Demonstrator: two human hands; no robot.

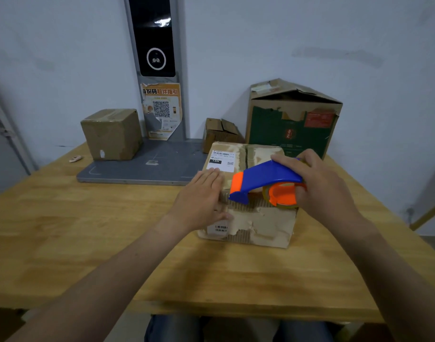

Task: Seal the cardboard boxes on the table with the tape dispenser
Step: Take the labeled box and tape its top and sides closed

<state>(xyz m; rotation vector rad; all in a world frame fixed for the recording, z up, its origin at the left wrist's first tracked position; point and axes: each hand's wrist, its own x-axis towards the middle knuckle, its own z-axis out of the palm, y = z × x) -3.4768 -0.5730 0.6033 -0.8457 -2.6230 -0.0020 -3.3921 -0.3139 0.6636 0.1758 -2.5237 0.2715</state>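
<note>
My right fingers point(285, 160) grasp the tape dispenser point(268, 176) on this box point(260, 225), left fingers point(211, 176) flat beside; green box point(292, 124) beyond looks unsealed.

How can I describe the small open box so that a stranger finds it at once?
Start at the tall green box at the back right of the table. Just left of it, behind the box being taped, stands the small open box. It alone is plain brown with open flaps.

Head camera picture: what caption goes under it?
Left hand presses a worn cardboard box while the right hand holds a blue-and-orange tape dispenser on top.
</note>
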